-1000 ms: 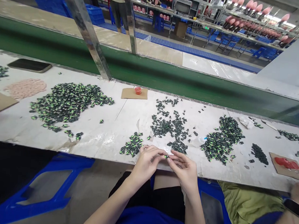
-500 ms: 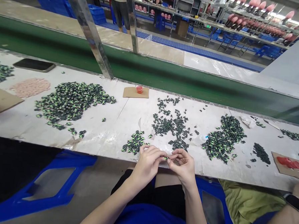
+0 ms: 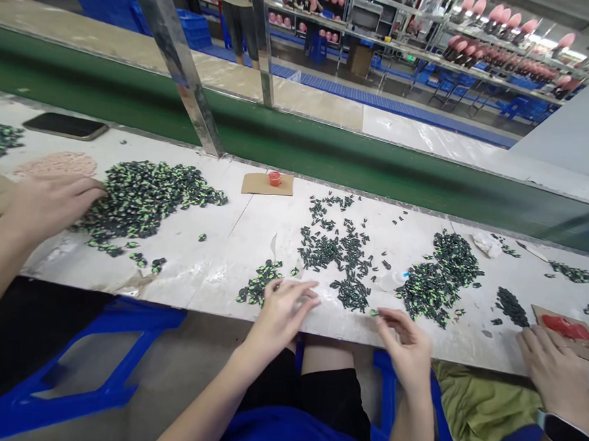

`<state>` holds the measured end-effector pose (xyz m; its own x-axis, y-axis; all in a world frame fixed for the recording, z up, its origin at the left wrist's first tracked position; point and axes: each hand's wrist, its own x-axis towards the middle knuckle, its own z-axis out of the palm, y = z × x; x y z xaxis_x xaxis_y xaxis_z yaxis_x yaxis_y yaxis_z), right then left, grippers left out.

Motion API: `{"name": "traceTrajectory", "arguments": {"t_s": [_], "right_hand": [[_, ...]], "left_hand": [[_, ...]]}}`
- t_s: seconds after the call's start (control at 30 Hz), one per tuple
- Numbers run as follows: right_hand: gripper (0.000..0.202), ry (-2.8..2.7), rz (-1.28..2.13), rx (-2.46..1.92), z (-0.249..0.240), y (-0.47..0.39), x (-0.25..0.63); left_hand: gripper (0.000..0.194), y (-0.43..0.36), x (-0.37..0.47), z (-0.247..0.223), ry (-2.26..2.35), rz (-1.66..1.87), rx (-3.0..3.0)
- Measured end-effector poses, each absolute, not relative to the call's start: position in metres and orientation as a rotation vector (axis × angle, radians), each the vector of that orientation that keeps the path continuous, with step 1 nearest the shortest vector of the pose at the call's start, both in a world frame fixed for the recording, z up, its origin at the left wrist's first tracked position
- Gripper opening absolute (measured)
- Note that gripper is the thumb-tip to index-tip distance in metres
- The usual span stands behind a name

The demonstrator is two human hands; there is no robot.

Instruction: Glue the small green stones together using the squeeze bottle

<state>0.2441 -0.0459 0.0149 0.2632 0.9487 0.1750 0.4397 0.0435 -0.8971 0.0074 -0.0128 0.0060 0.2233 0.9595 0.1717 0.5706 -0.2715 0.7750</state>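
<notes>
My left hand [image 3: 286, 307] is over the front edge of the white table, fingers bent and parted, with nothing seen between them. It is beside a small pile of black-and-green pieces [image 3: 257, 283]. My right hand [image 3: 409, 342] is further right at the edge, its thumb and forefinger pinching a small green-and-black piece [image 3: 374, 312]. Between and beyond my hands lie loose dark pieces [image 3: 352, 293]. A larger black-and-green pile [image 3: 426, 290] sits just beyond my right hand.
Another person's hand [image 3: 53, 201] touches a big pile [image 3: 147, 196] at left. A co-worker's hand [image 3: 556, 366] with a watch is at right, near red material on cardboard [image 3: 539, 315]. A red cup [image 3: 274, 178] stands on cardboard; a phone [image 3: 65, 126] lies back left.
My hands have parted; the right moved right with a small piece, and the left opened slightly. Another person's hand has appeared at left, and the co-worker's hand at right has come further in.
</notes>
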Motion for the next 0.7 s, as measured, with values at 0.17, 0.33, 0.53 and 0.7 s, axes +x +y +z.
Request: {"name": "traceTrajectory", "arguments": {"t_s": [0.17,0.33,0.53,0.7], "right_hand": [[0.034,-0.901,0.073,-1.703,0.006,-0.032,0.287],[0.054,-1.128,-0.139,-1.789,0.0,-0.012,0.282],[0.051,-1.356,-0.172,-1.838,-0.013,0.005,0.261],[0.034,-1.286,0.182,-1.594,-0.007,0.001,0.249]], "left_hand": [[0.014,0.012,-0.008,0.007,1.892,0.831,1.993],[0.014,0.022,-0.001,0.003,1.962,0.672,1.994],[0.015,0.022,0.005,0.002,1.904,0.745,1.996],[0.012,0.008,0.014,-0.003,1.652,0.869,2.081]]}}
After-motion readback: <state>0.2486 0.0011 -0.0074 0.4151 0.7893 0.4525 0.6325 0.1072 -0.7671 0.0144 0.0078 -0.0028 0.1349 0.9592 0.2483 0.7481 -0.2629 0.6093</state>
